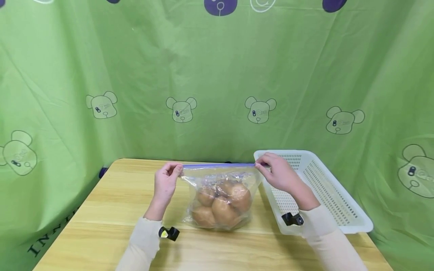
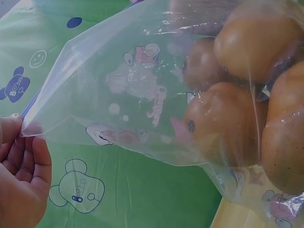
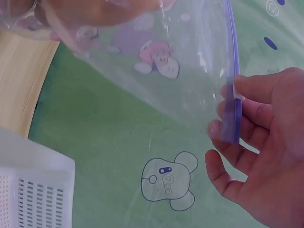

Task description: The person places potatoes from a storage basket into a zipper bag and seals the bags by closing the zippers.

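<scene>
— Sleeves are filling the bottom of the head view, one at lower left, one at lower right. What are the hands doing?

— Both are pinching the bag (image 1: 220, 195) at its top corners. The left hand (image 1: 166, 184) is gripping the left end of the blue zip strip (image 1: 218, 165), the right hand (image 1: 281, 175) the right end, and the strip is running taut between them.

— Where is the bag sitting?

— At the frame's centre, upright on the table (image 1: 101, 210), with several brown potatoes (image 1: 222, 207) bulging in its lower half.

— Anything beside it?

— A white basket (image 1: 332, 195) is lying to the right, under the right forearm. A green curtain (image 1: 135, 75) is hanging across the upper frame.
</scene>
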Tool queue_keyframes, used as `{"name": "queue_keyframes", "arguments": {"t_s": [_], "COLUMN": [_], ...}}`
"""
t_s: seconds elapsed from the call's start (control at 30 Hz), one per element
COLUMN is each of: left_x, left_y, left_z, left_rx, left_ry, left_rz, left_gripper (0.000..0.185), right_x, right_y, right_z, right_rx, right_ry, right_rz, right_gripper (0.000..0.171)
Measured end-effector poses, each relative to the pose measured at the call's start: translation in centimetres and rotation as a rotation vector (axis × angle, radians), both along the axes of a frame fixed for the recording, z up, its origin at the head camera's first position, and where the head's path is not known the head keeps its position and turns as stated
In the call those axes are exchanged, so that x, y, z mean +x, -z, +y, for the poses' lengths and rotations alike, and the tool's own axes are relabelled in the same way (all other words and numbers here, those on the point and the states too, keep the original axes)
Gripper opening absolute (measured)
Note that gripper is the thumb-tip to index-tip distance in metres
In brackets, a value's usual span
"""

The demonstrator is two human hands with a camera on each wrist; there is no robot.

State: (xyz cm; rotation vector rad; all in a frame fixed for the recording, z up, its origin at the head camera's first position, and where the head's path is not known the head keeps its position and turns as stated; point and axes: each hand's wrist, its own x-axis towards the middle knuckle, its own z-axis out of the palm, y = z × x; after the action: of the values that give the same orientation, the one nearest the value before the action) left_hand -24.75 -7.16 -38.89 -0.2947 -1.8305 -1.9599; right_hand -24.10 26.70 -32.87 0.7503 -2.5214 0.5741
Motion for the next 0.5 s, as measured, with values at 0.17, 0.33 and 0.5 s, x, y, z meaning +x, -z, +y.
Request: {"name": "queue_keyframes", "arguments": {"t_s": [0.17,0.33,0.5], "left_x": [0.1,0.0,-0.1], "left_y": [0.0,0.1,0.0], "left_z": [-0.5,-0.9,-1.2], "left_rx": [0.003,0.011,0.004], "left_ry": [-0.002,-0.004,0.005], "left_rz": [-0.021,-0.006,-0.014], "left_gripper": [0.017,0.014,0.013], "right_x": [0.1,0.6,1.1], "right_y": [0.1,0.0,0.3], "right_z": [0.4,0.6,0.5], "right_rx": [-0.001,0.009,-0.037], "right_ry": [0.007,0.001,0.006], "right_rz": [-0.001,-0.003,-0.018], "right_gripper": [0.006,0.006,0.006]}}
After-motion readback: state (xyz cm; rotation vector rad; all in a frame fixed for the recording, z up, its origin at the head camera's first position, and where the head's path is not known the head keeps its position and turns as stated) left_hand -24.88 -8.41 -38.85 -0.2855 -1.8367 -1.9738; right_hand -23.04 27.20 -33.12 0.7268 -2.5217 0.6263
